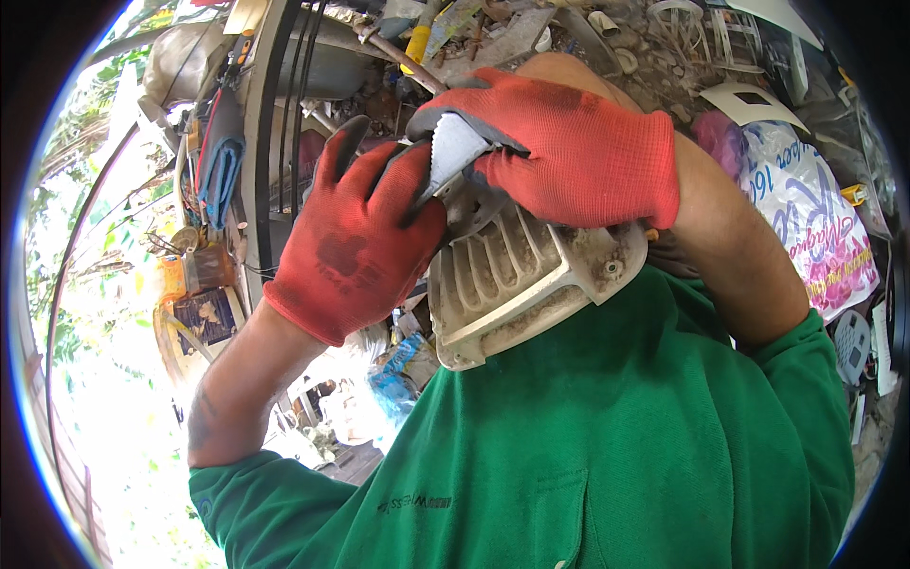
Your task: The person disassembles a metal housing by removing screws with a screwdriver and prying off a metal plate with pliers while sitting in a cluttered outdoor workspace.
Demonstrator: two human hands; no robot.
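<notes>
My left hand (358, 237), in a red knit glove with dark coated fingers, is at the left edge of a dusty, off-white slatted cover (507, 284). Its forefinger sticks up while the other fingers curl round the cover's far edge, and its thumb is hidden. My right hand (578, 147), gloved alike, bends over the top from the right. Between its fingers and thumb is a light grey flat piece (457, 147) with a toothed edge, whose kind I cannot make out. This piece reaches down to the left fingertips, against the dirty grey inner part of the cover.
Scrap and loose parts crowd the ground at the far side, with a yellow-handled tool (418, 47) among them. A printed plastic bag (806, 209) lies at right. A dark upright post (263, 142) and a hanging blue cloth (222, 175) are at left.
</notes>
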